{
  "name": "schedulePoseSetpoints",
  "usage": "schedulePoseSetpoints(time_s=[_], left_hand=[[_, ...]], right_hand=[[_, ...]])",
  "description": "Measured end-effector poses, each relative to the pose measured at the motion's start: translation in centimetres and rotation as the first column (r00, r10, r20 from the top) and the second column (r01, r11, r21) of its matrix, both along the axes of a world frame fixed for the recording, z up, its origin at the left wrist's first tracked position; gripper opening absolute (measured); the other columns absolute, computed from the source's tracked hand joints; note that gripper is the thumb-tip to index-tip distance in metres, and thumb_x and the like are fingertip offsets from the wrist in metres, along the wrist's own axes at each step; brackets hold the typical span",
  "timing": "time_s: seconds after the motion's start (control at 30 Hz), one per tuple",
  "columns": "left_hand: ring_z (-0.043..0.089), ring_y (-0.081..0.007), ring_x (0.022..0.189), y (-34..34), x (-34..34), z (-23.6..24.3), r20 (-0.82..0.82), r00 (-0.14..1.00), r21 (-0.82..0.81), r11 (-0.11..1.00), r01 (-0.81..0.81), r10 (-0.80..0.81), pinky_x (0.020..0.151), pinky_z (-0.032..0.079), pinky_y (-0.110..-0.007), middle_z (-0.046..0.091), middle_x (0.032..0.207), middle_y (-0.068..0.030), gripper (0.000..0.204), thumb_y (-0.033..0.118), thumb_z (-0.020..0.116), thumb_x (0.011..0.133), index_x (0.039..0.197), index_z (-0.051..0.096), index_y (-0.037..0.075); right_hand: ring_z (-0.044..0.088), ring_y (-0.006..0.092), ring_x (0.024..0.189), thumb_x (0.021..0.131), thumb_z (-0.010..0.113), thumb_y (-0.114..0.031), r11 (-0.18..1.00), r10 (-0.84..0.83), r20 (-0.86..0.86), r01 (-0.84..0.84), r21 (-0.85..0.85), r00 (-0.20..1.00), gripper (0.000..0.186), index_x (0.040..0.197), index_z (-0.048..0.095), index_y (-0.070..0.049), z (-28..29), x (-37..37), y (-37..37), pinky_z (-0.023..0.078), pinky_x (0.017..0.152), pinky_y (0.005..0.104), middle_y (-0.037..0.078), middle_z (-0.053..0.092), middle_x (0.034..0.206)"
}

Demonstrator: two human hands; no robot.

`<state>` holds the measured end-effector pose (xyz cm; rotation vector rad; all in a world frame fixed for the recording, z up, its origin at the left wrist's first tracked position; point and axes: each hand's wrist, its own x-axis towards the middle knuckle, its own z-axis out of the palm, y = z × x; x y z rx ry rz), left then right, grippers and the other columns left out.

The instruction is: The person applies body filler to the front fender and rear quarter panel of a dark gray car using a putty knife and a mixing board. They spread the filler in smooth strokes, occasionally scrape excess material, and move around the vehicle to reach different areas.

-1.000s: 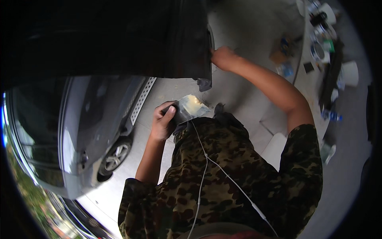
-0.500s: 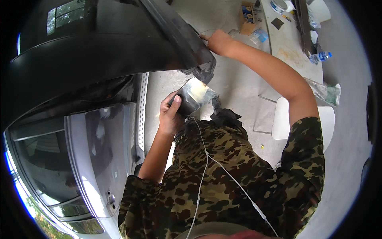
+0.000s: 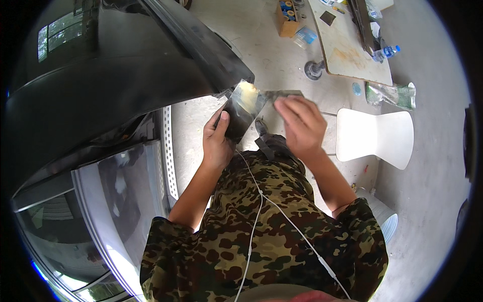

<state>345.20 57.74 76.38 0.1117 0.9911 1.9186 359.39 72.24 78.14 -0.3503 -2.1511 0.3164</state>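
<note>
My left hand (image 3: 216,141) is clamped on a dark plate (image 3: 238,120), thumb on top; cream paste (image 3: 248,95) lies on its far end, just beyond my thumb. My right hand (image 3: 303,123) pinches a thin, dark scraper (image 3: 284,93), its tip right beside the plate; whether they touch, I can't tell. A black car panel (image 3: 146,75) spreads left of and beyond my left grip.

"What's the person wearing up top?"
"A camouflage shirt (image 3: 271,221) in tan, olive, brown and near-black blotches, its short sleeves (image 3: 370,226) in the same pattern."
"And that thin line down the front?"
"A white cable (image 3: 250,246). It forks at a small white joint (image 3: 260,194), and one branch carries a slim, longish white piece (image 3: 327,266)."
"Lower down?"
"Dark trousers (image 3: 282,144), a dark shoe (image 3: 261,129)."
</note>
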Motion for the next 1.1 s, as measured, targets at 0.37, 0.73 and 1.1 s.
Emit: schedulePoseSetpoints(time_s=[0.37, 0.73, 1.1], left_hand=[[0.06, -0.0231, 0.113, 0.4, 0.2, 0.3, -0.073, 0.994, -0.05, 0.996, 0.073, -0.076, 0.1, 0.048, -0.037, 0.059, 0.125, -0.0151, 0.04, 0.02, 0.051, 0.101, 0.132, 0.049, -0.007], [0.058, -0.0168, 0.111, 1.4, -0.3, -0.1, -0.131, 0.984, -0.085, 0.99, 0.113, -0.123, 0.099, 0.044, -0.029, 0.06, 0.125, -0.0137, 0.044, 0.021, 0.053, 0.101, 0.134, 0.049, -0.007], [0.056, -0.0186, 0.115, -0.9, -1.1, -0.7, -0.07, 0.998, -0.13, 0.991, -0.012, 0.003, 0.1, 0.044, -0.031, 0.057, 0.129, -0.0146, 0.045, 0.02, 0.051, 0.102, 0.137, 0.045, -0.007]], right_hand=[[0.064, 0.0252, 0.084, 0.07, 0.065, 0.0, 0.996, -0.075, 0.098, 0.08, -0.042, 0.992, 0.032, 0.101, 0.072, -0.004, -0.6, -1.0, -2.5, 0.053, 0.071, 0.0334, 0.005, 0.068, 0.101], [0.065, 0.0281, 0.088, 0.07, 0.063, 0.01, 0.976, 0.017, 0.16, 0.018, -0.215, 0.987, 0.038, 0.107, 0.07, -0.001, -0.4, -0.9, -1.8, 0.054, 0.075, 0.0351, 0.011, 0.068, 0.103], [0.064, 0.0234, 0.084, 0.088, 0.06, 0.002, 0.773, 0.12, -0.016, -0.104, -0.626, 0.993, 0.026, 0.112, 0.069, -0.001, -1.5, -1.6, -2.0, 0.05, 0.07, 0.0292, 0.014, 0.068, 0.102]])
